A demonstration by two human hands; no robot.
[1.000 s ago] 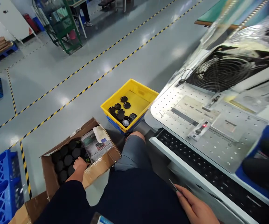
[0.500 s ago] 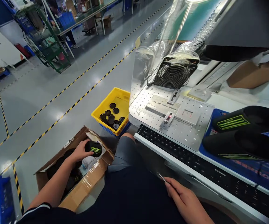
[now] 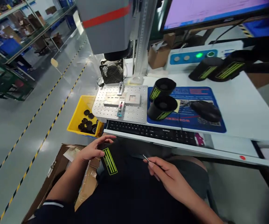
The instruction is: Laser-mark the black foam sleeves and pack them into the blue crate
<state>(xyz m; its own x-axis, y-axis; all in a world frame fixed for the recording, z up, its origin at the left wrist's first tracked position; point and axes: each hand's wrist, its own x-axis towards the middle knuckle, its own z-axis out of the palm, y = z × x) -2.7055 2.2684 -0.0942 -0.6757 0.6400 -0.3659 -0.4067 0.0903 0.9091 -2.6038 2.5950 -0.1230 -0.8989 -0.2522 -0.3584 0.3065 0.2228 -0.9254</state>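
Note:
My left hand (image 3: 91, 151) is closed around a black cylinder (image 3: 109, 161) with a yellow-green striped label, held tilted above my lap. The cylinder's dark body blends into my dark shirt, so its lower outline is hard to see. Between the fingertips of my right hand (image 3: 168, 174) is a thin pointed metal tool (image 3: 146, 158), its tip towards the cylinder. Two similar open-topped cylinders, one behind (image 3: 156, 93) and one in front (image 3: 154, 113), stand on the blue mouse pad (image 3: 209, 126). More lie on the white desk (image 3: 248, 109) at the back right.
A perforated metal plate (image 3: 134, 116) with a fixture sits under a grey machine head (image 3: 108, 37). A keyboard (image 3: 148, 132) lies on a pull-out tray before me. On the left are a yellow bin (image 3: 75, 119) of black discs and a cardboard box (image 3: 57, 165). A mouse (image 3: 205, 110) rests on the pad.
My left hand has lifted the black cylinder out of the cardboard box and brought it right, over my lap. The right hand keeps hold of the metal tool. The view has turned right towards the desk.

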